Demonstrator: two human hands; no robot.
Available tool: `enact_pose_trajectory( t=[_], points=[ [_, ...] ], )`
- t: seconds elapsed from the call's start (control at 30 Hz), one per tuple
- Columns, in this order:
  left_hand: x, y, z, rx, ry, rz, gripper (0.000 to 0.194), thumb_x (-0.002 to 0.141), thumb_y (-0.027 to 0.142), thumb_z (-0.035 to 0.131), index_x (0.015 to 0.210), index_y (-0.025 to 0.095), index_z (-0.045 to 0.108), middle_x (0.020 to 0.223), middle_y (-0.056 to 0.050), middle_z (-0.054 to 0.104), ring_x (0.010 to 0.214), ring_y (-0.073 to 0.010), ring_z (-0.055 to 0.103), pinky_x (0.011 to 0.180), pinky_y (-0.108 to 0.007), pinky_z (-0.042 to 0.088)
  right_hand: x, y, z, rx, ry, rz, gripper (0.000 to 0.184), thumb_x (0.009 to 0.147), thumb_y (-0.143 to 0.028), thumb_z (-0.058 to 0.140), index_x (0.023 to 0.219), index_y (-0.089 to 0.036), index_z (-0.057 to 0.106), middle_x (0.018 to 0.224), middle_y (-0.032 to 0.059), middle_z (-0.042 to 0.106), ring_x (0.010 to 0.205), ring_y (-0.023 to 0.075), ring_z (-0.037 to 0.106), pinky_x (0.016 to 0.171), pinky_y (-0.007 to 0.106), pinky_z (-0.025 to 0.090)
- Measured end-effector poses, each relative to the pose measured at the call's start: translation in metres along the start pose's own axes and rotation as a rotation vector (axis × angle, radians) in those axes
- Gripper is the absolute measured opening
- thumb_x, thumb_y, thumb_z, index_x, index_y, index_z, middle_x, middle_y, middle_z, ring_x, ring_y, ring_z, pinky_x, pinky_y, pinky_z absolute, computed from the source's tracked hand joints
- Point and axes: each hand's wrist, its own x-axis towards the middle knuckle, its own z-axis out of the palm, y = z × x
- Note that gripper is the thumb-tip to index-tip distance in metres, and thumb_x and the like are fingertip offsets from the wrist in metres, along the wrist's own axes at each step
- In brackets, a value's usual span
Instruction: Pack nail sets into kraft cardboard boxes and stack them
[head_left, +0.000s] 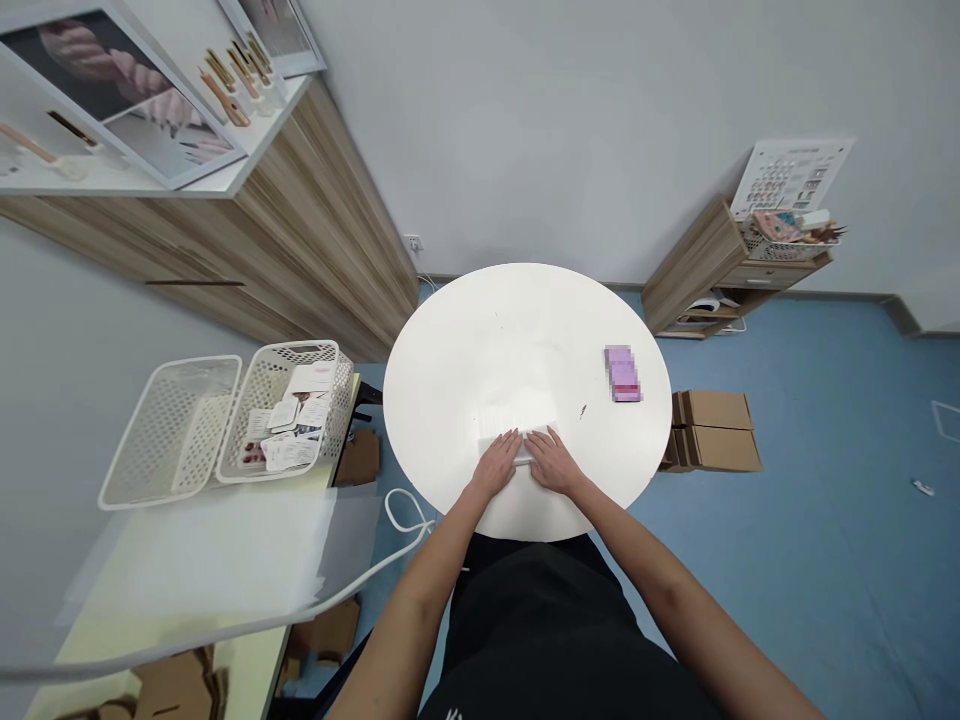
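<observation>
A flat white rectangular packet (525, 438) is held down by the spread, flat-lying fingers (511, 438) of the left hand (493, 466) and right hand (555, 462), near the edge of a round white table (465, 350); a small pink box (622, 374) is left lying apart.

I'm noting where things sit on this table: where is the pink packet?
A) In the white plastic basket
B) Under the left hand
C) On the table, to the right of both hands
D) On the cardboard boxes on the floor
C. The pink packet lies on the round white table, apart from and to the right of the left hand and right hand.
</observation>
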Motion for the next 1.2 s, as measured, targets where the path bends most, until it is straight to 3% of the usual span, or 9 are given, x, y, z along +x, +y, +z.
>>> enact_pose_trajectory(
  t=[0.13,0.27,0.47,0.6,0.8,0.97,1.1,1.2],
  points=[
    [-0.003,-0.002,-0.008,-0.139,-0.007,-0.015,0.063,0.083,0.016,0.049,0.143,0.019,0.030,0.147,-0.016,0.045,0.136,-0.0280,0.045,0.105,-0.047,0.045,-0.007,0.002,0.005,0.073,-0.015,0.029,0.049,0.086,-0.020,0.051,0.134,-0.011,0.051,0.138,0.0193,0.054,0.130,0.0299,0.047,0.110,0.051,0.036],
    [-0.010,0.005,-0.024,-0.282,-0.103,-0.057,0.043,0.084,0.023,0.053,0.127,0.022,0.048,0.133,-0.011,0.054,0.104,-0.0231,0.063,0.084,-0.038,0.054,-0.011,0.006,-0.005,0.177,-0.144,0.148,0.037,0.086,-0.014,0.050,0.122,-0.017,0.058,0.122,0.0126,0.065,0.112,0.0248,0.059,0.091,0.039,0.050],
    [-0.002,0.007,-0.050,-0.408,-0.166,-0.226,0.021,0.089,0.031,0.049,0.107,0.025,0.059,0.101,-0.002,0.067,0.091,-0.0204,0.063,0.079,-0.031,0.048,0.007,0.012,-0.027,0.314,-0.322,0.329,0.017,0.090,-0.024,0.054,0.103,-0.021,0.065,0.099,0.0042,0.071,0.091,0.0194,0.064,0.075,0.028,0.044],
    [0.011,-0.003,-0.055,-0.473,-0.181,-0.381,0.023,0.090,0.039,0.049,0.107,0.027,0.058,0.085,0.003,0.066,0.075,-0.0178,0.061,0.067,-0.028,0.045,0.028,0.018,-0.028,0.316,-0.362,0.427,0.018,0.089,-0.026,0.058,0.105,-0.021,0.063,0.095,0.0040,0.069,0.087,0.0188,0.063,0.069,0.026,0.040],
    [0.024,-0.018,-0.037,-0.404,-0.091,-0.442,0.027,0.088,0.039,0.056,0.106,0.022,0.065,0.095,-0.004,0.063,0.090,-0.0207,0.061,0.081,-0.032,0.050,0.042,0.031,-0.013,0.197,-0.315,0.442,0.039,0.082,-0.034,0.071,0.118,-0.024,0.060,0.107,0.0068,0.063,0.099,0.0223,0.058,0.078,0.030,0.044],
    [0.024,-0.018,-0.025,-0.171,0.026,-0.431,0.034,0.087,0.038,0.061,0.117,0.022,0.061,0.108,-0.007,0.058,0.103,-0.0247,0.058,0.089,-0.039,0.050,0.039,0.033,-0.009,0.032,-0.214,0.388,0.050,0.081,-0.039,0.071,0.127,-0.025,0.057,0.125,0.0128,0.056,0.114,0.0299,0.050,0.093,0.044,0.044],
    [0.019,-0.007,-0.024,0.048,0.115,-0.281,0.045,0.090,0.029,0.053,0.135,0.020,0.049,0.133,-0.014,0.054,0.126,-0.0309,0.048,0.107,-0.053,0.037,0.034,0.023,-0.012,-0.075,-0.119,0.190,0.050,0.086,-0.028,0.064,0.134,-0.024,0.053,0.144,0.0124,0.049,0.139,0.0342,0.032,0.114,0.061,0.016],
    [0.012,0.005,-0.023,0.123,0.072,-0.089,0.053,0.090,0.015,0.041,0.143,0.017,0.040,0.143,-0.014,0.051,0.139,-0.0275,0.039,0.118,-0.056,0.019,0.028,0.014,-0.010,-0.106,-0.132,0.046,0.048,0.090,-0.017,0.050,0.138,-0.020,0.050,0.144,0.0124,0.051,0.141,0.0313,0.032,0.117,0.064,0.005]
  ],
)
